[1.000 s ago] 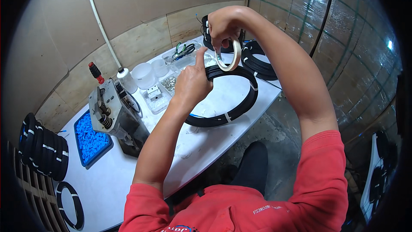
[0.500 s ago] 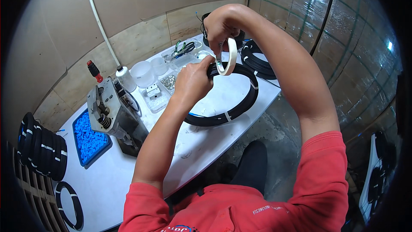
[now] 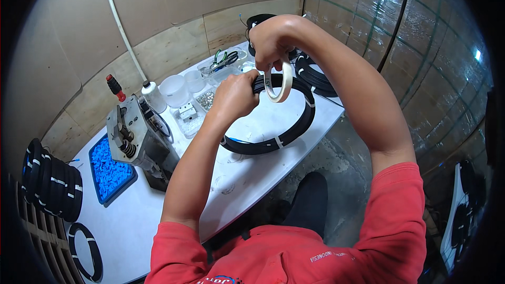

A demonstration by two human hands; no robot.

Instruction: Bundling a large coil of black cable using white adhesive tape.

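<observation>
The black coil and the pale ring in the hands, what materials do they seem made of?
Black coil: likely plastic-sheathed cable or tubing, smooth with a dull sheen, bound by white bands. Pale ring in the right hand: probably a paper tape roll, matte cream.

Black coiled ring point(image 3: 286, 137) and cream tape roll point(image 3: 279, 81), both up off the white table point(image 3: 131, 221).

Ring tilted, far rim raised above the table, near rim low over it, bound with pale tape bands at intervals. Tape roll upright on edge, right against the ring's raised rim, loose end running onto the coil.
</observation>
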